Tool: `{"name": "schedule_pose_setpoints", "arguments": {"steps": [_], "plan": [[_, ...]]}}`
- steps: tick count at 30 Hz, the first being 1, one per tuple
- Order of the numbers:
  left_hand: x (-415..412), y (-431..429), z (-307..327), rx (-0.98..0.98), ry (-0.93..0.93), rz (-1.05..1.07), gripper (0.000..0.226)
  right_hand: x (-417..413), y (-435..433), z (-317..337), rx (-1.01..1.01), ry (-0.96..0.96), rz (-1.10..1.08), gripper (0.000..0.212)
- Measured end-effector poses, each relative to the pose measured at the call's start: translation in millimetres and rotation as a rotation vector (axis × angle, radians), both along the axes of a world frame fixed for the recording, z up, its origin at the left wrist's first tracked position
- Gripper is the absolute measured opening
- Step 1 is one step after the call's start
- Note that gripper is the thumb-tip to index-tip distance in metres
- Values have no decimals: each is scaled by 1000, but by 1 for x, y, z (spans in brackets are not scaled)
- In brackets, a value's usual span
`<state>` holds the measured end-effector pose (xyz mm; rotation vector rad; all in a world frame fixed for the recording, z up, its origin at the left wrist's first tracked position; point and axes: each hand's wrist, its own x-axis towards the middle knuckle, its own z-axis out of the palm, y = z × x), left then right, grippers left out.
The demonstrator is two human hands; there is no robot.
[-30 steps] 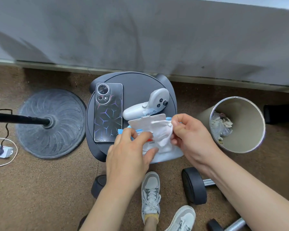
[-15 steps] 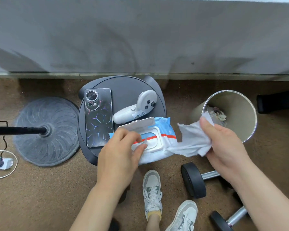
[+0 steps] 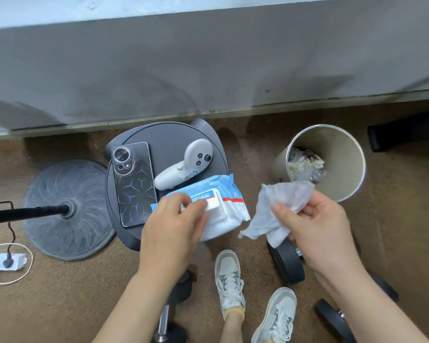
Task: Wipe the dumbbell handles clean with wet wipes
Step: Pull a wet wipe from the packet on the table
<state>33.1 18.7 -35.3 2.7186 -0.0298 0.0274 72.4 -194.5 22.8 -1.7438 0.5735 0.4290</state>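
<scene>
Now right hand [image 3: 317, 231] pinches a crumpled white wipe [image 3: 282, 196] (perhaps damp); left hand [image 3: 169, 233], fingers loose, presses the pack [image 3: 230, 194].

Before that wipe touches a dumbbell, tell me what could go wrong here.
The wipes pack overhangs the edge of the stool; the left hand pressing its lid could tip it off or nudge the phone. The wet wipe hangs loose from the right hand and may pick up floor grit. The dumbbell lies close to the shoes and could roll against them.
</scene>
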Motion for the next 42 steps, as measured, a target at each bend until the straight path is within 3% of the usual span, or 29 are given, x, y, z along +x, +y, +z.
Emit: {"name": "schedule_pose_setpoints", "arguments": {"steps": [3,5,7,11,12,13,16,18,20,23,26,30,34,39,42], "plan": [[-16,-3,-12,-10,139,-47,29,-7,1,5,263,165,-216,11],[-20,-4,-17,-5,190,-34,44,-14,1,11,445,246,-296,17],[-20,-7,-15,49,217,-35,43,-22,0,19,535,268,-318,24],[-11,-17,5,233,306,-23,14,-37,-9,49,363,167,-218,29],[-6,-22,16,204,380,13,18,-41,-13,59,319,134,-201,25],[1,-29,33,73,477,68,30,-43,-18,71,305,106,-201,20],[12,-70,109,-783,793,308,61,-50,-33,112,367,74,-233,14],[3,-104,155,-1128,967,270,56,-57,-44,144,452,53,-269,18],[-14,-132,195,-1335,942,255,40,-69,-59,179,522,24,-311,24],[-33,-161,248,-1506,731,295,33,-99,-90,229,548,-48,-414,20],[-61,-192,306,-1524,579,235,21,-145,-130,271,491,-132,-476,16],[-126,-242,373,-1460,477,91,11,-228,-188,320,541,-188,-586,28],[-209,-299,437,-1420,499,-55,13,-336,-245,365,696,-224,-598,52],[-300,-366,498,-1152,520,-459,19,-476,-297,414,672,-299,-649,25],[-335,-403,526,-1105,543,-652,15,-535,-324,427,665,-449,-801,49]]}}
